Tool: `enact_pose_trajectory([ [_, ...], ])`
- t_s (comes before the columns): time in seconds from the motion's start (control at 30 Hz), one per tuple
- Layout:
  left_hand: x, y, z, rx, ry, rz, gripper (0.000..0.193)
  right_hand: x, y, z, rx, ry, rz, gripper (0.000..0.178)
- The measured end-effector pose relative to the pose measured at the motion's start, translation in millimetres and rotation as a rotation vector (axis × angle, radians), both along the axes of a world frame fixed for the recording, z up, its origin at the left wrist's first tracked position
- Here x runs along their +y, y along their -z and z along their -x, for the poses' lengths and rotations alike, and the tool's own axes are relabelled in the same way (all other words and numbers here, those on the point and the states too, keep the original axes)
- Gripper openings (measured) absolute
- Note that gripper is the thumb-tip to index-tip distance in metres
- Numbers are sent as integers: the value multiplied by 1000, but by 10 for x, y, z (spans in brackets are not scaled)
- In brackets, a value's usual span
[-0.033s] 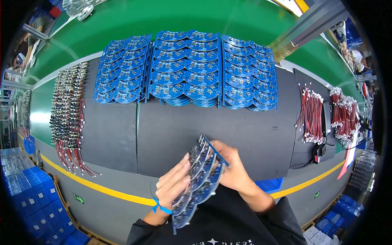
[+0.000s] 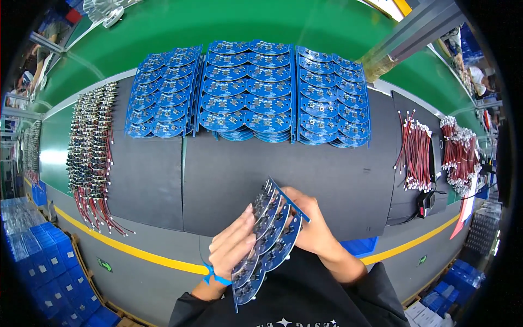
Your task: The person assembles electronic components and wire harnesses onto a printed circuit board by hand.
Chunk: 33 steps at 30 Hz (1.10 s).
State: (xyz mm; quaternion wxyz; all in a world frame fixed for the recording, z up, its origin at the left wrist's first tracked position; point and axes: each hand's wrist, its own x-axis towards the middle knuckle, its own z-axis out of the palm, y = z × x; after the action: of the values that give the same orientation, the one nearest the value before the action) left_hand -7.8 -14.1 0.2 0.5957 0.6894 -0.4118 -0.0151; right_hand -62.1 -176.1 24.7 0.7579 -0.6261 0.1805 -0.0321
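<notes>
A blue circuit board panel (image 2: 277,235) with scalloped edges and rows of small parts hangs tilted over the near edge of the table, in front of my body. My left hand (image 2: 231,249), with a blue band at its wrist, grips the panel's left side, fingertips pressed on its face. Behind the upper right edge, my right hand (image 2: 309,218) holds the panel; most of its fingers are hidden by the board. Beyond my hands, three groups of stacked blue panels lie side by side: left (image 2: 163,92), middle (image 2: 246,87) and right (image 2: 334,101).
At the left lies a long row of small boards with red and black wires (image 2: 91,147). Bundles of red cables with white connectors (image 2: 417,155) lie at the right, beside a black device (image 2: 429,203). A metal post (image 2: 411,38) rises at the back right.
The panel has turned slightly in my hands, showing more of its face, and its upper right corner has shifted a little rightward. Both hands keep nearly the same place.
</notes>
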Motion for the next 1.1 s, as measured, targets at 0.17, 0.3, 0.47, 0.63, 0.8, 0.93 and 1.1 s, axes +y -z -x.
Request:
enact_pose_trajectory([
  [0.17, 3, 57, 89, 15, -163, 70, 26, -105, -90, 7, 257, -73, -34, 21],
  [0.3, 93, 57, 195, 259, -565, -106, 29, -103, 79, 46, 281, 7, 216, 21],
  [0.47, 106, -1, 165, 63, -480, -159, 25, -16, 80, 1, 31, 58, 282, 22],
  [0.63, -17, 35, 99, 67, -234, 41, 23, 98, -33, -56, -4, 108, -209, 13],
  [0.8, -79, -29, -5, -84, -172, 31, 21, 43, -17, -34, 105, 24, -314, 15],
  [0.93, 43, -14, 75, -48, -149, -7, 17, 41, -40, -5, 94, 41, -258, 18],
  [1.1, 52, 15, 129, 280, -693, -36, 23, 0, 118, 46, 187, 35, 238, 17],
])
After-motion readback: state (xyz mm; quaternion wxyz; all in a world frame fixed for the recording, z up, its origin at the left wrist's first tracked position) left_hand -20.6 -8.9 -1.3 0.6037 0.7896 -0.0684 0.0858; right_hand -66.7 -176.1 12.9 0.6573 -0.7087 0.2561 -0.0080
